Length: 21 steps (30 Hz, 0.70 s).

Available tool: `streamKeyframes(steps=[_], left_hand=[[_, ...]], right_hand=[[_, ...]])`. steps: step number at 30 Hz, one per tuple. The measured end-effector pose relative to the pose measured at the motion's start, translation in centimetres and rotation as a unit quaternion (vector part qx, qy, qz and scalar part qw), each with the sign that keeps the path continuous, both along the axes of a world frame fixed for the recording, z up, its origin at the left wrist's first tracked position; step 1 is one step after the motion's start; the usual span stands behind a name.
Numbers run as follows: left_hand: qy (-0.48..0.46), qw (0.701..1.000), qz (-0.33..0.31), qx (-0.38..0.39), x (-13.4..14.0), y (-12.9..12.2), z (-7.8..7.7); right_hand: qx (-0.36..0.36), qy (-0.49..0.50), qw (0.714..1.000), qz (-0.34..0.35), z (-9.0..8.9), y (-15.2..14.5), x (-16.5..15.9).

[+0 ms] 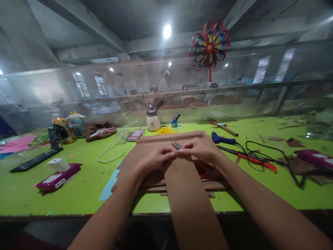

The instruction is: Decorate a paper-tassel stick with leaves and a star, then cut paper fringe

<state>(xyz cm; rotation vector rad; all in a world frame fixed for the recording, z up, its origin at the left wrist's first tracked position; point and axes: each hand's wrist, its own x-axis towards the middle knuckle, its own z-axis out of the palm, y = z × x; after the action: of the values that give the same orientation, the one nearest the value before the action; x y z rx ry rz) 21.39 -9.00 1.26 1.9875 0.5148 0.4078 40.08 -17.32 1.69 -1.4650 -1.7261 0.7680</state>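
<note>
Strip (189, 198) of brown material extends toward six o'clock past the surface (87, 173), its twelve-o'clock end pinched by left hand (157, 156) and right hand (202, 147), presumably keeping that end steady.

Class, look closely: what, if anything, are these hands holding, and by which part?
The left hand and right hand together pinch a brown strip by its far end.

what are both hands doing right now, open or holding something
Left hand: closed, pinching the far end of the brown strip.
Right hand: closed, pinching the same end, beside the left.
</note>
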Motion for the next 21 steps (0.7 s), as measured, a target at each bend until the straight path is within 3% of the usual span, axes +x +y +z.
streamKeyframes(steps=[5, 9, 14, 21], left_hand=[[0.006, 0.993, 0.008, 0.114, 0.21, -0.12, 0.2], [0.004, 0.984, 0.014, 0.176, 0.25, -0.09, 0.11], [0.013, 0.977, 0.026, 0.213, 0.13, -0.3, 0.06], [0.03, 0.979, 0.042, 0.198, -0.05, -0.76, 0.68]], right_hand=[[0.009, -0.028, 0.999, -0.042, 0.29, -0.33, -0.12], [0.005, -0.016, 0.999, -0.032, 0.14, -0.21, -0.11], [0.013, -0.031, 0.998, 0.046, 0.18, -0.09, -0.18], [0.016, -0.094, 0.995, 0.026, 1.01, -0.64, -0.56]])
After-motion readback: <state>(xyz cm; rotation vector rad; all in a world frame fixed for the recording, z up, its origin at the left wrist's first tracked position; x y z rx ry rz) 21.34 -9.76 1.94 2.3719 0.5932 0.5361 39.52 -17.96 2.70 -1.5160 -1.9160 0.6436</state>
